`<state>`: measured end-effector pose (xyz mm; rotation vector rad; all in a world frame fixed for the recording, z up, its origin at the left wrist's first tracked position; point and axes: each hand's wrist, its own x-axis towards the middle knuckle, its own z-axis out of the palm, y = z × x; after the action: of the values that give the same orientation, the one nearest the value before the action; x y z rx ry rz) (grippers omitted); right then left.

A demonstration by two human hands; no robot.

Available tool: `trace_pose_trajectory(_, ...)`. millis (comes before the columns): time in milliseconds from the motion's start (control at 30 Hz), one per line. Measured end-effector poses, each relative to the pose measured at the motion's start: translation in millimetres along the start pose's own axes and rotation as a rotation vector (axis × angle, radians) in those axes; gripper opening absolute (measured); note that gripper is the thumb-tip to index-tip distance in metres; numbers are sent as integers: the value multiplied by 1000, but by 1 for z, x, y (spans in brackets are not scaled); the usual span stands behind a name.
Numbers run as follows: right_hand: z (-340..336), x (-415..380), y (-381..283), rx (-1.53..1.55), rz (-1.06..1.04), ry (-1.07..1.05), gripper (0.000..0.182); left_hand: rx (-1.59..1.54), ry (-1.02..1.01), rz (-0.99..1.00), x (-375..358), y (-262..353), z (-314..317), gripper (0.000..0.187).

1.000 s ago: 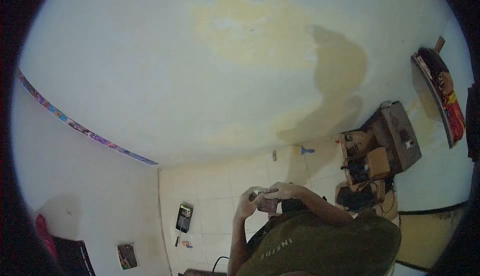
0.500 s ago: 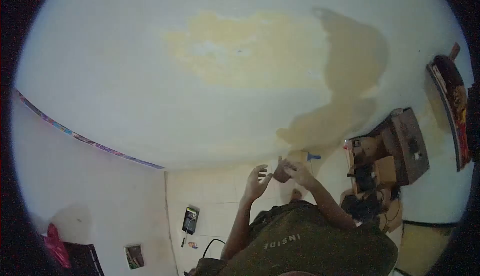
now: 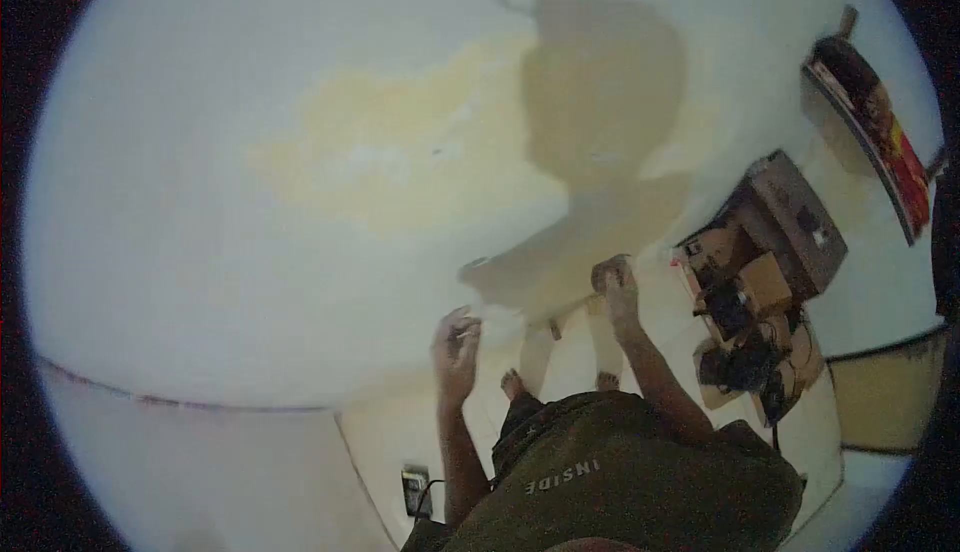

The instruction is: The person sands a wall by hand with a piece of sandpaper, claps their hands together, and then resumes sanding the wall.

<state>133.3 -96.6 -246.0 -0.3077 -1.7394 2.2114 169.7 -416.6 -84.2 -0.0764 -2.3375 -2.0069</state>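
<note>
My left hand [image 3: 457, 352] is raised near the white wall [image 3: 200, 202], its fingers loosely curled and apart, with nothing clearly between them. To the right, my right hand [image 3: 621, 297] has its fingers around a small brown object [image 3: 603, 274] close to the lower wall. A yellowish patch [image 3: 400, 162] with pale spots marks the wall above the hands. The shadow [image 3: 605, 82] of a head and arm falls across this patch. What the brown object is cannot be made out.
Cardboard boxes [image 3: 765, 287] with dark items and cables stand at the right. A colourful panel [image 3: 880, 132] is on the upper right wall. My bare feet [image 3: 512, 384] are on the tiled floor, near a small brown piece [image 3: 556, 330]. A dark-framed item [image 3: 415, 490] lies lower left.
The view has shifted and turned. My hands have moved apart, the right one up and rightward with the brown object, the left one leftward. The shadow has moved left.
</note>
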Motion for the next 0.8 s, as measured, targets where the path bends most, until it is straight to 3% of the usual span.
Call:
trace_pose_trajectory(100, 72, -2, -30, -90, -118, 216, 20, -58, -66, 79, 30, 50, -54, 16)
trace_pose_trajectory(200, 103, 18, -7, -42, -119, 128, 48, -159, -158, 151, 50, 63, -100, 26)
trace_pose_trajectory(267, 159, 8, -33, -219, -191, 213, 63, -18, -296, 165, 63, 67, -134, 36)
trace_pose_trajectory(333, 199, 0, -42, -226, -220, 137, 70, 47, -460, 158, 74, 77, -165, 48)
trace_pose_trajectory(467, 255, -41, -66, -437, -141, 50, 75, 50, -784, 177, 95, 105, -190, 72)
trace_pose_trajectory(567, 270, -32, -41, -638, -357, 166, 84, 66, -902, 287, 106, 133, -195, 80)
trace_pose_trajectory(633, 281, -27, -39, -625, -284, 176, 83, -9, -1025, 450, 136, 98, -228, 86)
trace_pose_trajectory(767, 278, -21, -38, -618, -161, 295, 88, 55, -587, -181, 117, 98, -265, 69)
trace_pose_trajectory(800, 273, -20, -29, -598, -171, 306, 88, 87, -575, -198, 124, 95, -261, 69)
